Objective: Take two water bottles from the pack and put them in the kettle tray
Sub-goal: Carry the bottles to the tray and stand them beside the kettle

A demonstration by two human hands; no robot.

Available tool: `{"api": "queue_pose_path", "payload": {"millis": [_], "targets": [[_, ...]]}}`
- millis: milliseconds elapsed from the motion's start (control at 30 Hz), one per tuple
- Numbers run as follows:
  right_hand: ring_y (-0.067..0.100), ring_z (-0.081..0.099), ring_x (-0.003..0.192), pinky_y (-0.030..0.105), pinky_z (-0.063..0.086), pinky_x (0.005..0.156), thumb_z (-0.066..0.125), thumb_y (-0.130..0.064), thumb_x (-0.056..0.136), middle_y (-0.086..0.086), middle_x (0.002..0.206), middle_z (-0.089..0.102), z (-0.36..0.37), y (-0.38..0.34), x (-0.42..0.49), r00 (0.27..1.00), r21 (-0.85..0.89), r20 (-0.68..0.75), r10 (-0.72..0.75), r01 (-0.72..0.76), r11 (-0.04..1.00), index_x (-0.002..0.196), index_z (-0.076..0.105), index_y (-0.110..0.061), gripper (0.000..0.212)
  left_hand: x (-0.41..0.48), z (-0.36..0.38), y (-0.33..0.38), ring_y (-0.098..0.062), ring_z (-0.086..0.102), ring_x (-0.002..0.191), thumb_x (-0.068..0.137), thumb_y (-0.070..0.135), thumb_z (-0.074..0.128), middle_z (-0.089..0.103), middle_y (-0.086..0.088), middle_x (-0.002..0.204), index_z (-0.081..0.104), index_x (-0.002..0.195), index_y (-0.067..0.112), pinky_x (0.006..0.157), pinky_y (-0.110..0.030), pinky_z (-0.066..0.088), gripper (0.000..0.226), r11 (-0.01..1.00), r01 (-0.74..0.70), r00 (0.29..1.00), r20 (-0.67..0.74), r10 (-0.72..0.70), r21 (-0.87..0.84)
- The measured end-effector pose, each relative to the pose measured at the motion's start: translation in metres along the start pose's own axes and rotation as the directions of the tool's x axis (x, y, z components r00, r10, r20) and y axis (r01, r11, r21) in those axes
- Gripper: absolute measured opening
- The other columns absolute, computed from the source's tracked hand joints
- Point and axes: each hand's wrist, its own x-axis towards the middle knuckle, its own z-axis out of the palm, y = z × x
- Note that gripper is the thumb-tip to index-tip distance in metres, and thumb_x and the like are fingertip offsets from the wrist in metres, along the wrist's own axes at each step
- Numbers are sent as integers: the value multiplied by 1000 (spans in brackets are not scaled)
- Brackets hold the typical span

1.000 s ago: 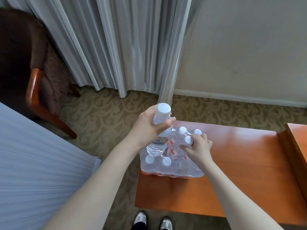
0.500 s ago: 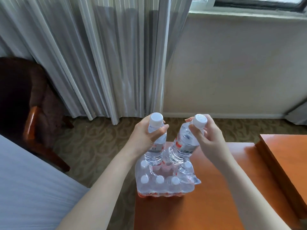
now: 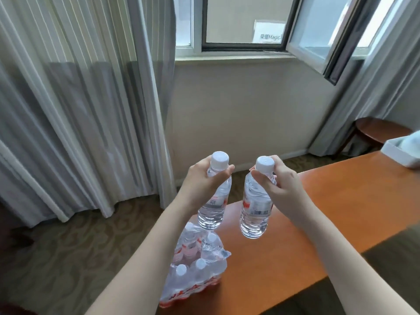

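Note:
My left hand (image 3: 202, 180) grips the neck of a clear water bottle (image 3: 213, 208) with a white cap, held upright in the air. My right hand (image 3: 279, 180) grips the neck of a second water bottle (image 3: 255, 212), also upright and lifted. Both hang above the orange wooden table (image 3: 341, 201). Below them, at the table's left end, sits the torn plastic-wrapped pack (image 3: 195, 269) with several capped bottles inside. A white tray (image 3: 400, 153) shows partly at the far right edge of the table; what it holds is cut off.
Grey curtains (image 3: 79, 110) hang at the left and at the far right. An open window (image 3: 318, 37) is above the beige wall. A round dark wooden side table (image 3: 381, 130) stands at the back right. Patterned carpet covers the floor.
My right hand pulled a second bottle out of the pack and raised it. Both bottles rose clear of the pack, and the view swung up and to the right.

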Motion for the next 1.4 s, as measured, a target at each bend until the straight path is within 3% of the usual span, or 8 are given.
{"api": "queue_pose_path", "payload": {"millis": [200,367,500,700,767,1000,1267,1400], "targets": [[23,60,78,25,45,68,50,-50,79,9,83,64,-85,30,-31,980,-31,-191,60,-67,997,91,54,-8,43,19,85,42,-11,56,69,83,39,62,67,-14,81,60,83,9,67,-28,46,31,994,-106,985,138,104,1],[30,60,80,44,48,71,55,-40,83,15,85,63,-174,69,-72,935,-22,-330,133,-148,989,91,53,-4,37,25,181,84,-7,58,66,84,37,63,62,4,71,60,84,10,67,-24,48,28,993,-76,962,257,98,-94],[25,60,80,27,47,70,58,-31,87,12,86,65,-256,107,-115,915,-69,-367,167,-206,976,91,54,-8,24,21,273,124,-10,60,70,82,40,62,63,2,75,61,87,9,70,-31,50,32,986,-66,928,353,117,-152],[1,57,73,2,40,59,51,-49,78,-2,83,63,-383,151,-184,862,-129,-464,205,-295,947,91,52,-16,35,11,417,189,-10,61,70,87,35,62,65,-3,76,61,90,2,70,-32,51,33,979,-128,883,431,186,-161],[-2,56,71,1,39,59,51,-50,78,-6,81,61,-420,165,-206,833,-135,-512,208,-318,938,92,51,-18,35,7,463,210,-3,61,65,87,33,61,65,0,74,62,89,3,64,-21,48,30,971,-168,860,456,227,-167],[-10,51,60,4,37,56,60,-38,84,-16,66,52,-523,217,-266,716,-193,-664,214,-441,876,84,50,-21,20,4,605,268,0,63,67,86,41,61,67,8,74,61,85,12,63,-18,49,29,946,-255,748,579,324,-200],[-8,51,63,5,37,57,60,-36,85,-12,68,55,-621,315,-286,625,-185,-728,282,-575,797,74,44,-30,20,49,763,287,-28,68,87,87,37,61,71,-14,86,59,87,0,79,-44,56,37,935,-242,658,664,354,-259],[-7,51,64,5,37,57,62,-33,85,-12,69,56,-675,375,-269,596,-175,-742,308,-615,768,79,48,-22,19,95,842,298,-23,69,88,88,33,61,72,-8,87,60,87,5,73,-31,56,28,932,-225,635,683,361,-284]]}}
